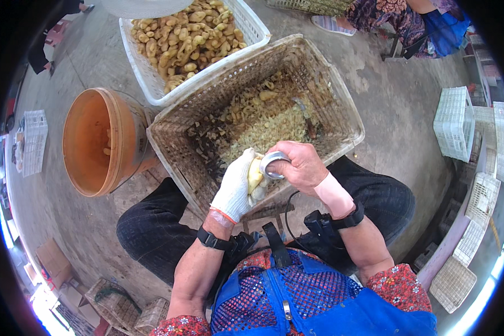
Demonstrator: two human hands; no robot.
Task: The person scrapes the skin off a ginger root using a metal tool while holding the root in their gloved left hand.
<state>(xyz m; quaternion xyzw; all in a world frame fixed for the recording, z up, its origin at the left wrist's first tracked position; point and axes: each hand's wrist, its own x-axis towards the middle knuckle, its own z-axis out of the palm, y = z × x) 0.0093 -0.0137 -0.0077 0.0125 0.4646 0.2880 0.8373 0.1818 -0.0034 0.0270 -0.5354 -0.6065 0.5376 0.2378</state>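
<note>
My left hand, in a white knitted glove, is closed around a pale yellow piece of ginger. My right hand, bare, grips a shiny ring-shaped metal scraper and presses it to the ginger's right side. Both hands are over the near rim of a dirty plastic crate between my knees. Inside the crate lie pale peelings, a few ginger pieces and a curved-bladed tool with a brownish handle. The glove hides part of the held piece.
Beyond the crate stands a white basket heaped with unpeeled ginger. To the left is an orange-lined bucket with a few pieces inside. Stacked baskets line the right side. Another person's foot shows at the upper right.
</note>
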